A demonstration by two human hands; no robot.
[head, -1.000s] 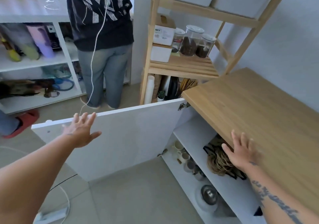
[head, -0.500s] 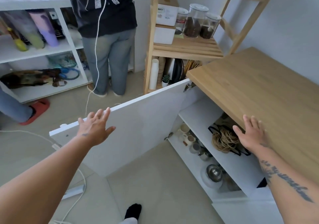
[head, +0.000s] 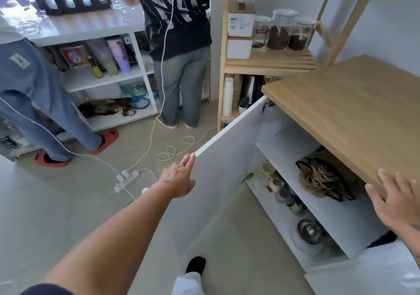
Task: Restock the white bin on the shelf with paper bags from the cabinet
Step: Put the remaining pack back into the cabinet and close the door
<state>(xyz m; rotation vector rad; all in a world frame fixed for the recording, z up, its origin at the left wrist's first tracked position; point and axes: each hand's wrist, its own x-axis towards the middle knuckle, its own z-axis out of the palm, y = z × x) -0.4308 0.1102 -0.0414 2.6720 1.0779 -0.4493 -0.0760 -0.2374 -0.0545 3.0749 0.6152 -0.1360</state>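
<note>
The white cabinet door [head: 227,156] stands swung wide open, and my left hand [head: 179,176] lies flat with fingers together against its outer top corner. My right hand [head: 395,201] hovers with spread fingers at the front edge of the wooden cabinet top [head: 341,112], holding nothing. On the upper inner shelf [head: 329,213] lies a bundle of brown paper bags with twine handles [head: 318,178] on something black. A small white bin [head: 239,48] sits on the wooden shelf unit [head: 270,62], under a white box.
Cups [head: 275,181] and a metal bowl [head: 309,231] fill the lower cabinet shelf. Glass jars [head: 280,32] stand on the wooden shelf. Two people stand ahead, one at the white counter [head: 79,28]. A power strip [head: 126,180] and loose cables lie on the floor. My foot [head: 196,265] is below.
The door has swung further open and my left hand has followed its top corner to the right. My right hand stayed near the cabinet top's edge. The view tilted down and back.
</note>
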